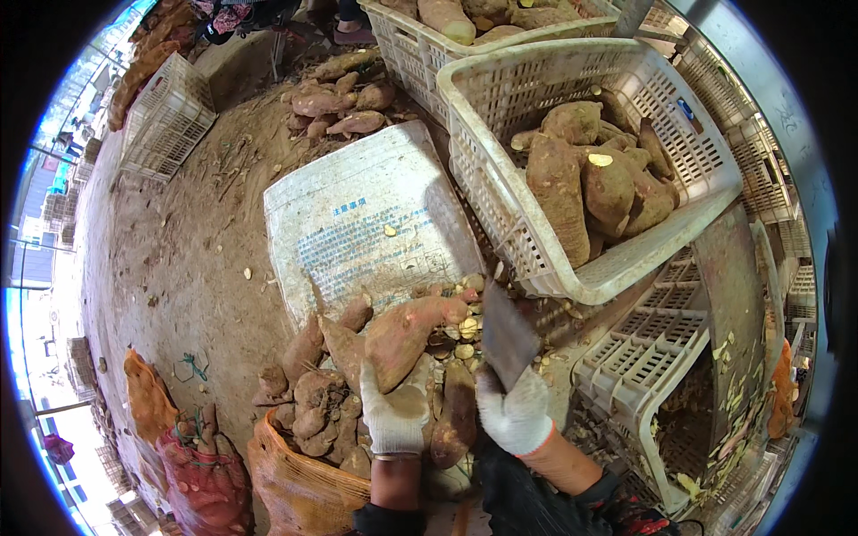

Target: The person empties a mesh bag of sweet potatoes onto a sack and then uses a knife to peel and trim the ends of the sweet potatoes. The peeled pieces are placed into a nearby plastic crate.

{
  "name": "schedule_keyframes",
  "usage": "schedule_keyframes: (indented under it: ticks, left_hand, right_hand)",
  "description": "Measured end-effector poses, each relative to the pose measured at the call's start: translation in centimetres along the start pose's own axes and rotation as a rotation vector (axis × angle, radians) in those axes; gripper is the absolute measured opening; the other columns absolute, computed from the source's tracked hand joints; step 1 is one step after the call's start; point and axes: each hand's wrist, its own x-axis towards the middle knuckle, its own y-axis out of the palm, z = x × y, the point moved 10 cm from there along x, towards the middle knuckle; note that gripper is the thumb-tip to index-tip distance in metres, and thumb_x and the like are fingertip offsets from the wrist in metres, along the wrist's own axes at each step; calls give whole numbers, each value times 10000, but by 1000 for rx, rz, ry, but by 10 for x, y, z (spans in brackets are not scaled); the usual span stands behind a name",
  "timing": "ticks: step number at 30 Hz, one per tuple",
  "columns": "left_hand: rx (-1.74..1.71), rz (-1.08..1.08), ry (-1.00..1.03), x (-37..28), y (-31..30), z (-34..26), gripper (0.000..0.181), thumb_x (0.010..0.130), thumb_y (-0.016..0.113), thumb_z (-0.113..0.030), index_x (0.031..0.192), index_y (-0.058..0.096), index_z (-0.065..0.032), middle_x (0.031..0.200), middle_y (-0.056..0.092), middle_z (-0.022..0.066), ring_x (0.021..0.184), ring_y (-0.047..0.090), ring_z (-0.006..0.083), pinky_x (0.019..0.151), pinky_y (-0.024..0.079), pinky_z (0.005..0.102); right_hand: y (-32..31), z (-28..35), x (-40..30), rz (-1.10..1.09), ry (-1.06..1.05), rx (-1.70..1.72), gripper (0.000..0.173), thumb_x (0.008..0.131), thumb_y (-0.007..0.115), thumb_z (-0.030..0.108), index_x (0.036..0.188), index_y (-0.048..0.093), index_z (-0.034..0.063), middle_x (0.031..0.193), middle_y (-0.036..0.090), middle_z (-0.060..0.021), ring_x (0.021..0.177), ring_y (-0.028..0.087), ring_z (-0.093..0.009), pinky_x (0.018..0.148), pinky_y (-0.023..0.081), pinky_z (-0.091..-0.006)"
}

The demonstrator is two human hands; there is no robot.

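A white knitted glove covers my left hand (397, 409), which grips the lower end of a large brown tuber (409, 335), seemingly a sweet potato. My right hand (516, 412), gloved too, is closed around a broad knife (507, 331); its blade is blurred and points up, just right of the tuber's narrow end. Cut round slices (468, 327) lie between tuber and blade. Another long tuber (454, 415) rests between my hands. More tubers (325, 412) are heaped left of my left hand, at the mouth of an orange mesh sack (301, 479). The knife's handle is hidden in my glove.
A plastic crate (583, 278) of tubers stands upper right, with another filled crate (409, 40) behind. A printed white sack (362, 201) lies flat ahead. An overturned crate (643, 355) is at right, a red mesh sack (204, 489) lower left. A person's foot (353, 33) shows at the top.
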Motion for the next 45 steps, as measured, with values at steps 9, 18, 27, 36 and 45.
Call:
schedule_keyframes:
  ticks: [9, 18, 27, 36, 45]
  left_hand:
    - [283, -46, -37, -26, 13, 2, 552, 961, 674, -362, 1404, 534, -63, 1461, 529, 181, 1344, 502, 361, 1136, 433, 544]
    - [100, -17, 0, -8, -43, -22, 705, 963, 655, -413, 1489, 418, -8, 1498, 472, 221, 1371, 462, 422, 1151, 430, 542]
    - [381, 485, -161, -77, 190, 62, 509, 928, 732, -215, 1375, 556, -48, 1386, 592, 116, 1313, 538, 259, 1147, 414, 465]
    - [2084, -7, 620, -13, 142, -37, 921, 911, 719, -466, 1571, 294, 15, 1557, 410, 261, 1458, 391, 361, 1193, 366, 399]
    - [2347, -524, 360, 71, 44, -123, 532, 979, 620, -396, 1222, 573, 75, 1010, 687, 217, 968, 695, 327, 822, 616, 390]
  right_hand:
    - [81, -92, -65, 399, 559, 437, 236, 1017, 569, 229, 1113, 589, 14, 880, 676, -183, 657, 640, -311, 599, 524, -415]
    - [96, -120, -99, 403, 990, 980, 160, 1013, 626, 124, 1114, 540, 36, 829, 626, -60, 568, 530, -120, 491, 460, -306]
    - [91, -120, -123, 472, 991, 849, 236, 983, 590, 114, 1200, 567, 22, 900, 635, -57, 688, 595, -153, 614, 515, -303]
    - [72, -119, -95, 482, 809, 666, 309, 984, 612, 203, 1210, 559, -2, 889, 637, -107, 757, 624, -218, 687, 522, -370]
    - [77, -109, -96, 542, 743, 565, 391, 990, 637, 299, 1207, 589, -23, 952, 668, -68, 856, 580, -170, 801, 501, -346]
